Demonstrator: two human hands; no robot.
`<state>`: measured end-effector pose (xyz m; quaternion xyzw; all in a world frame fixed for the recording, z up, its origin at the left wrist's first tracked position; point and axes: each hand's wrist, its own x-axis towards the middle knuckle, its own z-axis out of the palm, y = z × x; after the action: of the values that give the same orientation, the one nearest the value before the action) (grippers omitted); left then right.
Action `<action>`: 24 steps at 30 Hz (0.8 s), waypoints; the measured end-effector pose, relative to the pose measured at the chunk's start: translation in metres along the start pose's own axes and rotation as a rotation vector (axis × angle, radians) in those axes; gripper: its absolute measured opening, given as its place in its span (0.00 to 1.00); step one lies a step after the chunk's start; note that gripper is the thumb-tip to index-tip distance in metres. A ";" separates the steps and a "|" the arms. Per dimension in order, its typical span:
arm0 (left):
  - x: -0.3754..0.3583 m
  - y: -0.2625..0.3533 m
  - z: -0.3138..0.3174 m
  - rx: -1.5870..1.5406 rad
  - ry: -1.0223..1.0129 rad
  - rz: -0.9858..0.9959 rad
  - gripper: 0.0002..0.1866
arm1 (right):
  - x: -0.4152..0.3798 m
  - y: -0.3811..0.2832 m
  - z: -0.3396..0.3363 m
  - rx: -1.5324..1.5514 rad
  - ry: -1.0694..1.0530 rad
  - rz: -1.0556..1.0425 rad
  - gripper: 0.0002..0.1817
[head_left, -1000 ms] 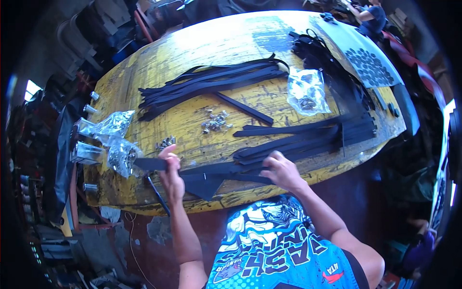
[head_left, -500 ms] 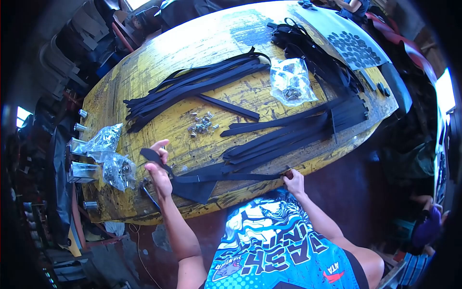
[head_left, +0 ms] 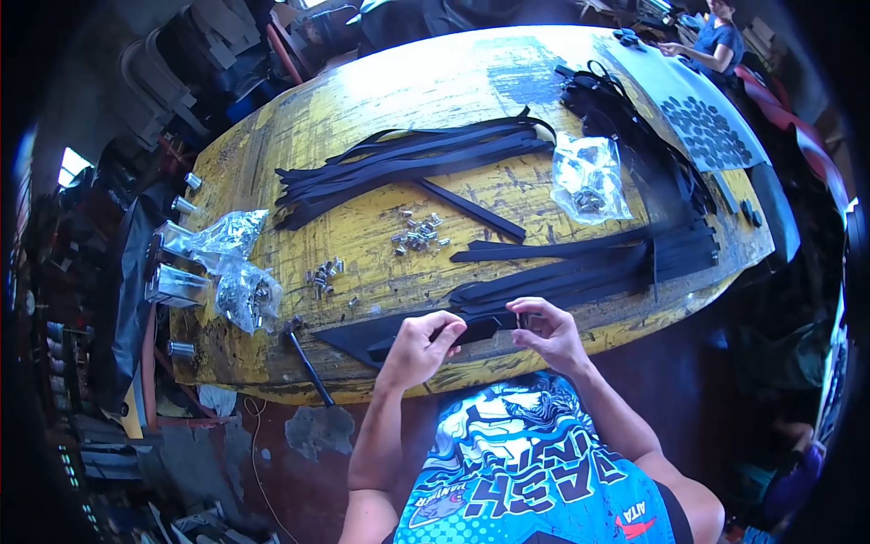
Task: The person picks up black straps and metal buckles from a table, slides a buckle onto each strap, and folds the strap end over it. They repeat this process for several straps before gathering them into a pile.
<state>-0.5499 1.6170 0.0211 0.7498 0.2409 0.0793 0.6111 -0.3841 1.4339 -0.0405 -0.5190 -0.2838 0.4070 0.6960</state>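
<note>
My left hand point(head_left: 424, 349) is closed in a pinch on a black strap point(head_left: 480, 328) above the near edge of the table. Beside it, my right hand point(head_left: 553, 335) is curled, thumb and fingers around something small and partly shiny that I cannot make out. The strap shows between both hands; its ends are hidden. A flat black piece point(head_left: 353, 338) lies beneath and left of my left hand. Just beyond my hands rests a bundle of black straps point(head_left: 544, 286).
Small metal fittings lie in two piles, one nearer point(head_left: 324, 275) and one farther point(head_left: 421, 234). A dark rod-like tool point(head_left: 311, 367) overhangs the table's point(head_left: 245, 358) near edge. Clear plastic bags point(head_left: 246, 299) sit left. A co-worker point(head_left: 716, 45) is at the far right corner.
My hands have come together: the left moved right, the right swung up and slightly inward. The strap, stretched along the edge before, is now between them. The view has shifted.
</note>
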 end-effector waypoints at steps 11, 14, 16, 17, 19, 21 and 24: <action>-0.021 -0.002 -0.007 0.072 0.091 0.030 0.11 | 0.023 -0.031 0.036 -0.437 -0.338 -0.271 0.26; -0.023 -0.008 -0.008 0.091 0.106 0.020 0.13 | 0.023 -0.041 0.041 -0.482 -0.382 -0.270 0.26; -0.024 -0.010 -0.008 0.125 0.139 0.059 0.13 | 0.023 -0.043 0.043 -0.491 -0.396 -0.256 0.26; -0.025 -0.012 -0.009 0.142 0.155 0.077 0.13 | 0.023 -0.042 0.042 -0.495 -0.396 -0.273 0.26; -0.026 -0.016 -0.013 0.115 0.160 0.019 0.13 | 0.024 -0.042 0.038 -0.504 -0.393 -0.307 0.26; -0.027 -0.008 -0.015 0.110 0.128 -0.052 0.12 | 0.022 -0.042 0.039 -0.504 -0.390 -0.273 0.27; -0.023 -0.010 -0.014 0.150 0.128 0.022 0.13 | 0.022 -0.045 0.042 -0.487 -0.381 -0.263 0.27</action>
<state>-0.5783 1.6197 0.0192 0.7894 0.2762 0.1154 0.5359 -0.3947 1.4672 0.0146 -0.5434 -0.5625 0.3236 0.5325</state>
